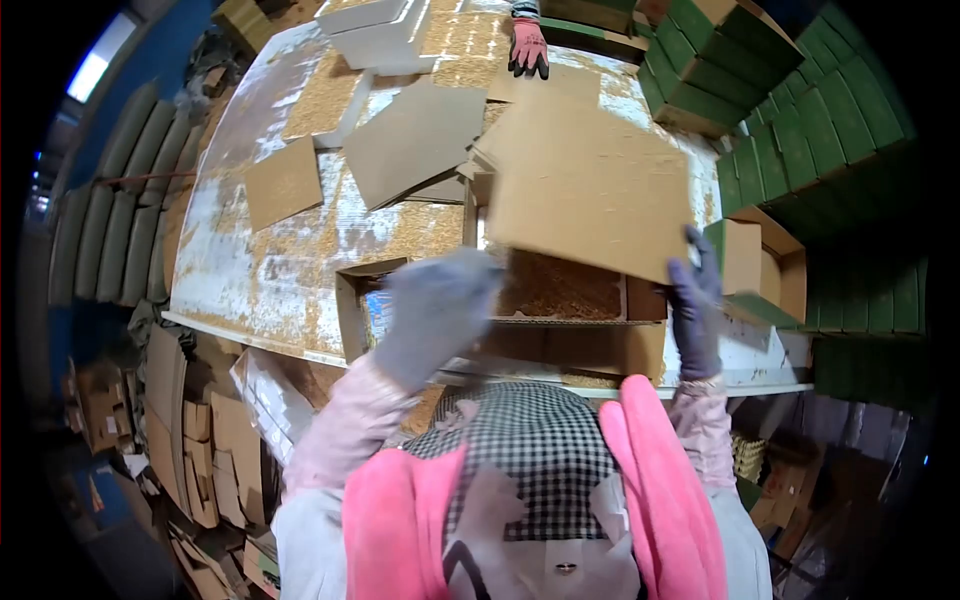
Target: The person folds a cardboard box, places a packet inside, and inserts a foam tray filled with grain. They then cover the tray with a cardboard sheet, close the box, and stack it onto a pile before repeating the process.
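My right hand (695, 305), in a grey glove, grips the lower right corner of a flat cardboard sheet (600, 180), thumb and fingers closed on its edge. The sheet is tilted above an open cardboard box with brown loose material (560, 290) inside, hiding the box's far part. My left hand (435, 310), also gloved, is smeared by motion at the box's left side; its fingers cannot be made out. Left of it stands another open box (350, 300), where a blue printed packet (378, 312) partly shows.
Grey cardboard sheets (415, 135) and a smaller brown piece (285, 183) lie on the white table (215, 250), strewn with crumbs. White trays (380, 40) stand at the far left. Green boxes (720, 60) are stacked at right. Another person's pink-gloved hand (528, 48) rests at the far edge.
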A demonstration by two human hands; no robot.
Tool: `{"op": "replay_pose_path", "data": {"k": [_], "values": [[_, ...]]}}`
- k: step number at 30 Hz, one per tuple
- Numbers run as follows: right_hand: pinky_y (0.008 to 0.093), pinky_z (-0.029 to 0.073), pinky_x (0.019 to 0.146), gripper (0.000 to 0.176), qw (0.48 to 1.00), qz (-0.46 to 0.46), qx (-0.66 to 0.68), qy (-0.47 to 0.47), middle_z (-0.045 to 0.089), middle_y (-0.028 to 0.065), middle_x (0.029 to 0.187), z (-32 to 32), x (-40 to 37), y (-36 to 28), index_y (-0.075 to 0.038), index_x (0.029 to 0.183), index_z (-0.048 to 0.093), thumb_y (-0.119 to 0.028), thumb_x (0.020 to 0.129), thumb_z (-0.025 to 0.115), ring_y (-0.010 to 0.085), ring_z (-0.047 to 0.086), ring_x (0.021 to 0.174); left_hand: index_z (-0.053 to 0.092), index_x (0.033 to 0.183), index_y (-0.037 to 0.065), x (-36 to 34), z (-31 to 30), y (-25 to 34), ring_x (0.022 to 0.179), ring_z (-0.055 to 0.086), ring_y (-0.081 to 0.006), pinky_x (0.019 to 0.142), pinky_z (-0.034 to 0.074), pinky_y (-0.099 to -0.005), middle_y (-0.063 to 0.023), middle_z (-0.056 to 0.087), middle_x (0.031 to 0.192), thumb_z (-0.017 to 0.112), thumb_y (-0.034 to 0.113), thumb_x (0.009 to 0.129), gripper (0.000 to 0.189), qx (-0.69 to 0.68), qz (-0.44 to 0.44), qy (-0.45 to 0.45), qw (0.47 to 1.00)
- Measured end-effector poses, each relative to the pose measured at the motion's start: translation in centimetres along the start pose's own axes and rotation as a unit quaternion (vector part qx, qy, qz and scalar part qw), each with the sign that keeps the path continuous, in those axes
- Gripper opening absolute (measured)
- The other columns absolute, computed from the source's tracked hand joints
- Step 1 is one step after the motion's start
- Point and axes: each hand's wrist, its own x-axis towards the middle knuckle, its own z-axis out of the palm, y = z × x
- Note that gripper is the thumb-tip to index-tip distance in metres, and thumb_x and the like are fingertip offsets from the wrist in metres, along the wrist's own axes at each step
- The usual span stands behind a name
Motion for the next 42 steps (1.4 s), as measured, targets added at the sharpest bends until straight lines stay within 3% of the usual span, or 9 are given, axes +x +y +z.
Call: {"op": "replay_pose_path", "data": {"k": [9,13,16,21,25,30,32,34,42], "values": [[0.0419,0.049,0.087,0.038,0.845,0.06,-0.474,-0.24,0.065,0.0208,0.107,1.6,-0.8,2.6,-0.003,0.112,0.048,-0.024,0.085,0.064,0.0353,0.065,0.1,0.066,0.098,0.007,1.4,-7.3,1.8,0.085,0.067,-0.026,0.075,0.05,-0.0358,-0.0072,0.069,0.092,0.066,0.037,0.085,0.033,-0.296,-0.008,-0.346,0.89],[0.0436,0.051,0.085,0.039,0.714,0.09,-0.596,-0.356,0.068,0.0172,0.107,3.5,1.1,3.5,-0.005,0.11,0.054,-0.035,0.087,0.059,0.0337,0.066,0.101,0.067,0.083,0.008,3.5,7.9,-2.3,0.075,0.069,-0.0256,0.068,0.05,-0.0392,-0.0141,0.069,0.078,0.063,0.025,0.082,0.018,0.186,0.206,-0.288,0.916],[0.0451,0.053,0.077,0.043,0.632,0.063,-0.67,-0.384,0.07,0.0138,0.103,4.5,1.0,1.2,-0.007,0.107,0.062,-0.046,0.09,0.054,0.0331,0.067,0.097,0.066,0.095,0.007,3.3,7.1,-2.0,0.088,0.068,-0.0288,0.08,0.05,-0.0404,-0.0107,0.071,0.09,0.062,0.023,0.084,0.02,0.099,0.197,-0.319,0.922],[0.042,0.051,0.077,0.042,0.884,-0.069,-0.461,-0.018,0.069,0.0132,0.1,-1.6,2.2,0.1,-0.014,0.117,0.065,-0.04,0.084,0.066,0.0288,0.067,0.091,0.053,0.132,0.003,2.3,2.0,-6.1,0.114,0.058,-0.0302,0.102,0.042,-0.0396,-0.0171,0.06,0.123,0.072,0.015,0.079,0.057,-0.234,0.008,-0.019,0.972],[0.0389,0.049,0.087,0.057,0.892,0.066,-0.249,-0.371,0.067,0.0166,0.102,-0.9,5.6,5.8,-0.012,0.128,0.061,-0.038,0.078,0.07,0.0312,0.064,0.096,0.025,0.149,-0.003,0.9,11.6,-12.0,0.125,0.046,-0.0241,0.102,0.042,-0.0334,-0.0198,0.043,0.14,0.078,0.024,0.08,0.091,-0.526,-0.345,-0.221,0.746],[0.0472,0.028,0.111,0.11,0.899,-0.065,-0.413,-0.132,0.035,0.026,0.147,-1.1,5.2,12.3,-0.008,0.148,0.033,-0.072,0.066,0.068,0.0412,0.033,0.136,0.04,0.135,-0.005,0.9,15.6,-5.8,0.11,0.054,-0.0214,0.097,0.044,-0.0322,-0.0128,0.055,0.123,0.077,0.01,0.076,0.071,-0.44,-0.228,-0.063,0.866],[0.0482,0.017,0.116,0.124,0.936,0.154,-0.199,-0.246,0.026,0.0405,0.143,2.2,4.5,20.9,0.001,0.151,0.019,-0.079,0.067,0.063,0.0555,0.021,0.136,0.041,0.136,-0.004,0.4,14.8,-6.2,0.109,0.055,-0.0206,0.095,0.045,-0.0322,-0.0116,0.056,0.122,0.07,0.018,0.085,0.063,-0.474,-0.253,-0.078,0.84],[0.0349,0.022,0.116,0.112,0.962,0.198,0.009,-0.186,0.024,0.0296,0.152,1.7,2.8,14.4,0.008,0.149,0.015,-0.056,0.077,0.072,0.0348,0.023,0.144,0.041,0.135,-0.002,-0.3,14.6,-6.5,0.105,0.058,-0.0182,0.093,0.047,-0.0331,-0.0097,0.057,0.12,0.068,0.02,0.088,0.058,-0.609,-0.331,-0.097,0.714],[0.0331,0.031,0.111,0.075,0.988,0.078,0.067,0.112,0.047,0.0198,0.135,-19.9,8.3,12.8,0.001,0.142,0.035,-0.041,0.086,0.063,0.0267,0.041,0.13,0.059,0.094,0.003,10.6,16.3,9.0,0.087,0.054,-0.0126,0.082,0.045,-0.0279,-0.0005,0.057,0.092,0.047,0.012,0.095,0.015,-0.58,-0.276,-0.108,0.759]]}}
